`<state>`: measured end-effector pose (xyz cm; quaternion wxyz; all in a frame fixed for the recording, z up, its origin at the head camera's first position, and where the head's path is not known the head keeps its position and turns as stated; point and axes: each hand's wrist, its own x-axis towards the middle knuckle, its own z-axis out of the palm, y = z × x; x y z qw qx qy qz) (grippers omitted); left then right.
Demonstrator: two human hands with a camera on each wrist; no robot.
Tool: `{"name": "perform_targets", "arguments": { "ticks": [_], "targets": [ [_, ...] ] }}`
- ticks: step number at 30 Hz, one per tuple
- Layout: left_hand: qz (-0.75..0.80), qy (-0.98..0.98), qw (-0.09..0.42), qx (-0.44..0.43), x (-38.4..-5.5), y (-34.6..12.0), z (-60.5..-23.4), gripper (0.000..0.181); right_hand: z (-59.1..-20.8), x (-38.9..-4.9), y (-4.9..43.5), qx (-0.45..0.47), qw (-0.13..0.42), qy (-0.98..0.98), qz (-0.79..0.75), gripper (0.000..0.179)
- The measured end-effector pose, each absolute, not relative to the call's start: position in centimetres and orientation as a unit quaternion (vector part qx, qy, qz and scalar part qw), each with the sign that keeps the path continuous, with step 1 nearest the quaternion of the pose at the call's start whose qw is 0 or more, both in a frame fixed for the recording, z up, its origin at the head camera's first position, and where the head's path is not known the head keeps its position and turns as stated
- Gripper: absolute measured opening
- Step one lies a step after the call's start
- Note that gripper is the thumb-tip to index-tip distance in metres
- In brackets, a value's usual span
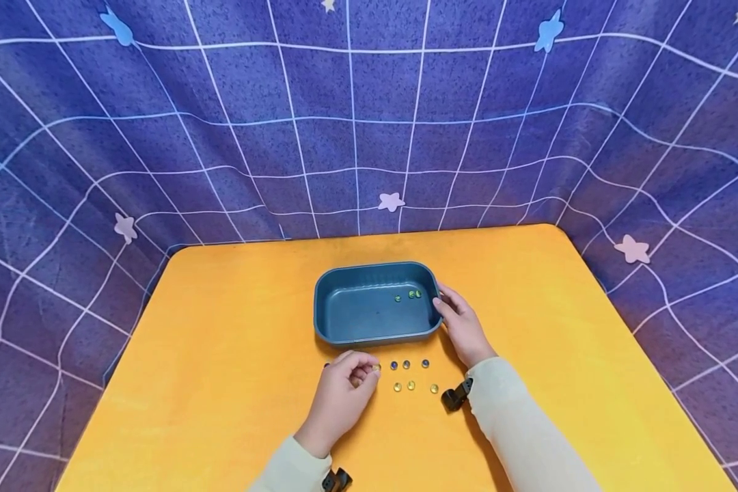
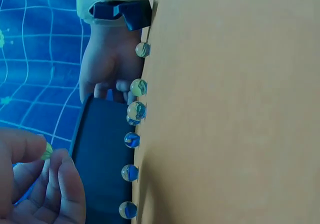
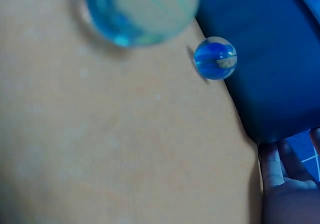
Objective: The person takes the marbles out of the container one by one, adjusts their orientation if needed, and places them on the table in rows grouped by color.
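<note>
My left hand [image 1: 343,393] pinches a yellow-green marble [image 2: 48,151] between thumb and fingertips, just in front of a dark blue rectangular bin [image 1: 353,314]. At the bin's right end, my right hand [image 1: 465,333] grips the wall, thumb over the rim and fingers outside. Three greenish marbles [image 1: 411,294] lie on the bin floor toward its right side. Between my hands, blue marbles [image 1: 406,364] form a row near the bin, with three yellow marbles [image 1: 411,385] in a row closer to me. Another dark marble [image 1: 327,365] peeks out left of my left hand.
The bin and marbles are on an orange-yellow tabletop [image 1: 234,328]. A purple-blue curtain [image 1: 320,147] with a grid and stars hangs behind the table and along both sides. Each wrist carries a black camera mount [image 1: 457,395].
</note>
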<state>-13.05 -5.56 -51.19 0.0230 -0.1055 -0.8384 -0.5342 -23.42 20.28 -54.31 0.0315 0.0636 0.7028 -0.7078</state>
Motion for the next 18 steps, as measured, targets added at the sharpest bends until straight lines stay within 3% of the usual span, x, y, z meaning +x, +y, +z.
{"name": "perform_targets", "arguments": {
  "ticks": [4, 12, 18],
  "targets": [
    [-0.537, -0.837, 0.026, -0.105, -13.0, -5.3, -51.7, 0.010, -54.1, -23.4, 20.3, 0.067, 0.042, 0.700, -0.709, 0.050],
    [-0.508, -0.856, -0.031, -0.089, -12.8, -5.2, -53.1, 0.008, -51.7, -22.6, 19.9, 0.066, 0.058, 0.710, -0.699, 0.051],
    [-0.479, -0.873, -0.036, -0.088, -13.1, -5.1, -53.7, 0.006, -50.5, -21.9, 19.8, 0.064, 0.053, 0.709, -0.700, 0.049]
  ]
}}
